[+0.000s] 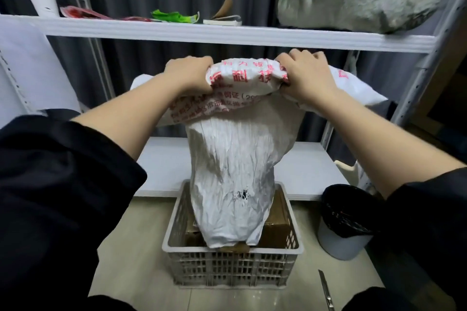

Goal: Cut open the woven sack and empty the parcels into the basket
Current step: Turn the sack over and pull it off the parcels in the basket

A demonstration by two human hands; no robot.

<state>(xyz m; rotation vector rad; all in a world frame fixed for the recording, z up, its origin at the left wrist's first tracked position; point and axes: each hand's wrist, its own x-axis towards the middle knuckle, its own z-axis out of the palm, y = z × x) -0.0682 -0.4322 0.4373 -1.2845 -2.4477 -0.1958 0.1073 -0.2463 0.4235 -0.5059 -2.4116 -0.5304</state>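
Two hands, your left hand [188, 72] and right hand [307, 75], clench the upturned white red-printed woven sack [232, 171] above the grey plastic lattice basket [232, 264] holding brown cardboard parcels [276, 214].

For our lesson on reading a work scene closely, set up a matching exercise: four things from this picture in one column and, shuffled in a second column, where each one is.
Things
1. woven sack
2. utility knife
3. brown parcels
4. green packet

Places
A. on the upper shelf
B. lying on the floor, right of the basket
C. held upside down by the left hand and the right hand
D. inside the basket

Pairs: 1-C, 2-B, 3-D, 4-A
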